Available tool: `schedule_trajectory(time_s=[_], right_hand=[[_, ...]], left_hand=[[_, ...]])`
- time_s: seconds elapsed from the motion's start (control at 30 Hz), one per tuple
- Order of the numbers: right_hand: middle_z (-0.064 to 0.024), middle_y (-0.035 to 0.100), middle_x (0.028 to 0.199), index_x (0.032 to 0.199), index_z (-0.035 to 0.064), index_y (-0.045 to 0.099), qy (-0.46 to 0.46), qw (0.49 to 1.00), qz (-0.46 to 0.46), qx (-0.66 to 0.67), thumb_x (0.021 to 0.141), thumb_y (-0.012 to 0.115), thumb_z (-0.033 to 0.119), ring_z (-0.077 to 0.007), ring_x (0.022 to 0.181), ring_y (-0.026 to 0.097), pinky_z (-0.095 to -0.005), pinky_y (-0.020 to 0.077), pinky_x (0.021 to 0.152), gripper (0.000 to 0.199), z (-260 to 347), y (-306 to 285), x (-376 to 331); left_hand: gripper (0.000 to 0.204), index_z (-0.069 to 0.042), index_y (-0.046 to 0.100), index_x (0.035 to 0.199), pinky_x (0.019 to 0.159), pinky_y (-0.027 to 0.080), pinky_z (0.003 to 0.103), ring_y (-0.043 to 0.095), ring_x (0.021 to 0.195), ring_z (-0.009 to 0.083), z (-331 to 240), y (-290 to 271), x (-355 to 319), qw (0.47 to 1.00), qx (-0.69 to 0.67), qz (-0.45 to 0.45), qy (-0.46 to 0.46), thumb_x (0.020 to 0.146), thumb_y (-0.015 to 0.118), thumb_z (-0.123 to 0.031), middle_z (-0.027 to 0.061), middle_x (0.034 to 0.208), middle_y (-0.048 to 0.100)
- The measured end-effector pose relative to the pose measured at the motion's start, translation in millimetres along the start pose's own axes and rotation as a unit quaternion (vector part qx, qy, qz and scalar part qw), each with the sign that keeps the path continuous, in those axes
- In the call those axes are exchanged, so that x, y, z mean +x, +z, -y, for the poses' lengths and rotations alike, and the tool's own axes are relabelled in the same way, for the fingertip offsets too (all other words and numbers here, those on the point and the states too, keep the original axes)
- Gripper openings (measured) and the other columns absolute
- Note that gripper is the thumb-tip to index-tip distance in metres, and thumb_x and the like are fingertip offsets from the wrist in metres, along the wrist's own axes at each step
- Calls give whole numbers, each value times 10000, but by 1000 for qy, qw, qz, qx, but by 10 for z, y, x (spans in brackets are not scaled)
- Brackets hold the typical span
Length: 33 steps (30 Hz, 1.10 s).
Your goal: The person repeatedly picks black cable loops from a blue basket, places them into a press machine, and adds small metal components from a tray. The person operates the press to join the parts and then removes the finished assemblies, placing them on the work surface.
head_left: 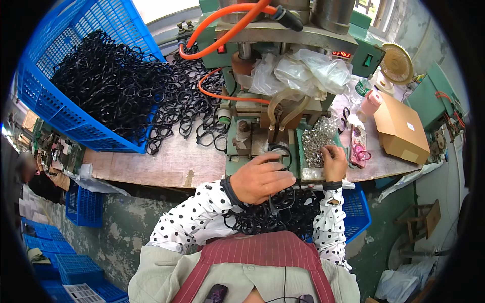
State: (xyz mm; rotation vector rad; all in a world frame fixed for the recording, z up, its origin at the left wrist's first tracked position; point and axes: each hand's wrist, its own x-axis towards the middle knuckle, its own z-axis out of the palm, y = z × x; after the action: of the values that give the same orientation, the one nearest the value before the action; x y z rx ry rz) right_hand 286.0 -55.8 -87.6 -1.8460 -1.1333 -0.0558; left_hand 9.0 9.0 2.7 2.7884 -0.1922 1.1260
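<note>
Seating a black eyeglass frame (279,152) at the press, centre of frame.

My left hand (260,178) grips the frame on the green machine (242,136); my right hand (334,160) pinches into the tray of small metal parts (317,141) just right. I judge it best to press the frame flat and pick one part cleanly.

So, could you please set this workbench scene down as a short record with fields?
Left hand: left hand grips a black eyeglass frame at the green press machine.
Right hand: right hand has its fingertips in the tray of small metal parts.
Lap: heap of black frames below the hands.
Bench left: tilted blue crate, its black frames spilling onto the wooden bench.
Bench right: cardboard box, small fan.
</note>
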Motion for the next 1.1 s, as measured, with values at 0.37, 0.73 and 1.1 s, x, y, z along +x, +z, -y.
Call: schedule_trajectory(time_s=[0.37,0.73,1.1], right_hand=[[-115,697,824,910,42,665,75,992,-89,46,892,654,150,-271,732,694,-339,521,647,110,122,18,-74],[-75,679,824,871,95,680,-39,994,-71,-71,795,700,98,-254,785,614,-356,487,694,78,192,-3,-87],[-40,696,837,812,101,729,-41,998,-55,-8,764,731,148,-240,882,579,-367,438,826,67,5,-42,68]], left_hand=[[365,-120,642,1042,804,439,402,540,995,312,840,37,-1140,863,263,-96,-420,715,615,41,105,1105,554],[193,-214,702,925,1005,287,459,416,1247,248,850,-32,-1660,849,360,135,-363,774,593,-161,22,1317,520],[65,-58,654,915,804,448,354,584,920,253,458,-522,-1425,806,58,-242,-537,901,619,-109,67,942,657]])
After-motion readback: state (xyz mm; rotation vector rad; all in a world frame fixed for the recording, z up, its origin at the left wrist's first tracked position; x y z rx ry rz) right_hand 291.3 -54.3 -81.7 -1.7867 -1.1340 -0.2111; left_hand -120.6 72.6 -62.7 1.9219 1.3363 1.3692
